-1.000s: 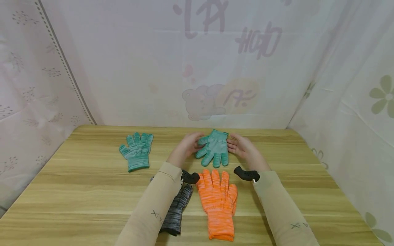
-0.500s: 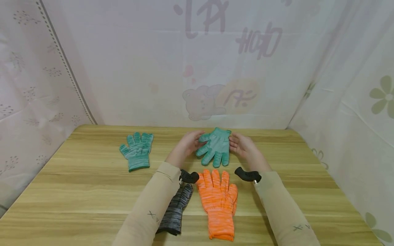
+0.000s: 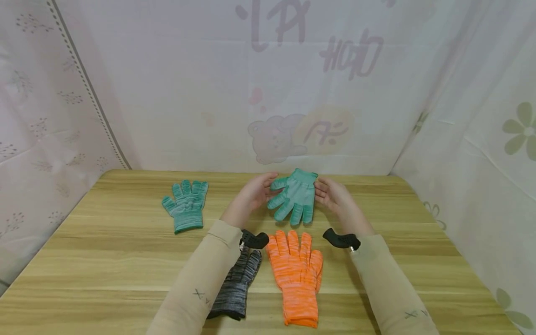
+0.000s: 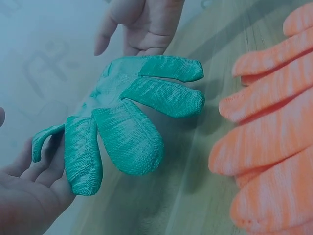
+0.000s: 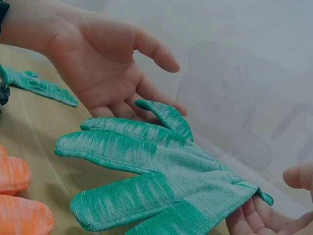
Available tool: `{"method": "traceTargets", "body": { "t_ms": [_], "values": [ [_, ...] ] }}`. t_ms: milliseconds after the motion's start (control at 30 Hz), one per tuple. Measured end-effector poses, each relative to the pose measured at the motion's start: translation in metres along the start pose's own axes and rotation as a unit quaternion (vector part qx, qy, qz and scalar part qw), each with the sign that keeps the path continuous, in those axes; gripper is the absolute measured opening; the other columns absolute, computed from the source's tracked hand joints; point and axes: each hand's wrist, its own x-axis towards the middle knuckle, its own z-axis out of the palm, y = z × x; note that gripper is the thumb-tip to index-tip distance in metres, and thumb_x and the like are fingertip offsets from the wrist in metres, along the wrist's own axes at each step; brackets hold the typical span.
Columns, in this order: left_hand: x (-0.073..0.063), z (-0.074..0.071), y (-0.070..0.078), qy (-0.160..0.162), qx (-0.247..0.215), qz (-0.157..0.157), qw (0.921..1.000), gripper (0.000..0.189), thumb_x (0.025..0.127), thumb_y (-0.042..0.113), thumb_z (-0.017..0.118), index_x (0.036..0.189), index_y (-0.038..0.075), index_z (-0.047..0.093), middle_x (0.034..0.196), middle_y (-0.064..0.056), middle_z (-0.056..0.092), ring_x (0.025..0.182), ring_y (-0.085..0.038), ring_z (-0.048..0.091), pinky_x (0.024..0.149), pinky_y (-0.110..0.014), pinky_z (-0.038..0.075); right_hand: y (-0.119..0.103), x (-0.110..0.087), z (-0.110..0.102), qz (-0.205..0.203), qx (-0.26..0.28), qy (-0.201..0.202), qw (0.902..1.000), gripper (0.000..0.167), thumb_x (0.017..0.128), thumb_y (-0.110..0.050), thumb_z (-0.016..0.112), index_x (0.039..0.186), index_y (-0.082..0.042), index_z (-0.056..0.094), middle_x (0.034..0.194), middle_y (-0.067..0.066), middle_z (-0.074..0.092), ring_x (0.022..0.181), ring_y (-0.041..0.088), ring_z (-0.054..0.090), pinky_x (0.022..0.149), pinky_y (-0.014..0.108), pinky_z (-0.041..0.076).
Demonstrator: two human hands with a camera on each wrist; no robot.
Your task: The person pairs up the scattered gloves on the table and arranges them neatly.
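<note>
A green knit glove with a paler palm is held up over the table, its cuff toward the back and its fingers hanging toward me. My left hand supports it from the left; in the right wrist view that hand has fingers under the glove and its thumb apart from it. On the cuff side is my right hand, and the right wrist view shows its fingers beneath the cuff, thumb raised clear. Fingertips under the fabric are hidden.
A second green glove lies at the left of the wooden table. Orange gloves lie in front of my hands. Beside them a dark grey glove is partly covered by my left sleeve. A printed curtain stands behind.
Both hands have raised the green glove a little and shifted it slightly right and away from me. The other gloves stay put.
</note>
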Motion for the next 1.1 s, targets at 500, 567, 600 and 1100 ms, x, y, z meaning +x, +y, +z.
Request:
{"method": "traceTargets", "body": {
  "t_ms": [500, 567, 600, 1100],
  "values": [
    [-0.011, -0.003, 0.004, -0.033, -0.022, -0.014, 0.9991, 0.051, 0.102, 0.021, 0.045, 0.148, 0.003, 0.033, 0.146, -0.023, 0.034, 0.128, -0.04, 0.041, 0.105, -0.045, 0.035, -0.003, -0.013, 0.005, -0.013, 0.014, 0.006, 0.9998, 0.054, 0.106, -0.017, 0.031, 0.153, -0.005, 0.01, 0.155, 0.019, 0.015, 0.14, 0.028, 0.023, 0.109, 0.035, 0.027],
    [-0.014, -0.004, 0.005, -0.035, -0.027, -0.015, 0.9989, 0.05, 0.102, 0.021, 0.044, 0.148, 0.003, 0.033, 0.147, -0.023, 0.032, 0.128, -0.04, 0.041, 0.105, -0.045, 0.034, -0.003, -0.015, 0.007, -0.017, 0.01, 0.001, 0.9998, 0.054, 0.106, -0.017, 0.031, 0.153, -0.005, 0.009, 0.155, 0.019, 0.015, 0.14, 0.028, 0.023, 0.109, 0.035, 0.027],
    [-0.016, -0.004, 0.005, -0.036, -0.029, -0.015, 0.9988, 0.05, 0.102, 0.021, 0.043, 0.148, 0.003, 0.033, 0.147, -0.023, 0.033, 0.128, -0.04, 0.041, 0.105, -0.045, 0.034, -0.003, -0.017, 0.008, -0.02, 0.008, -0.003, 0.9998, 0.054, 0.106, -0.017, 0.031, 0.153, -0.005, 0.008, 0.156, 0.019, 0.013, 0.14, 0.028, 0.022, 0.109, 0.035, 0.027],
    [-0.036, -0.001, 0.009, -0.085, -0.01, -0.015, 0.9962, 0.047, 0.102, 0.02, 0.04, 0.144, 0.001, 0.036, 0.142, -0.023, 0.042, 0.115, -0.034, 0.053, 0.103, -0.047, 0.037, -0.003, -0.039, 0.01, -0.032, 0.063, -0.034, 0.9969, 0.015, 0.103, -0.016, 0.043, 0.114, -0.006, 0.041, 0.092, 0.001, 0.056, 0.081, 0.01, 0.056, 0.073, 0.024, 0.049]
  ]
}}
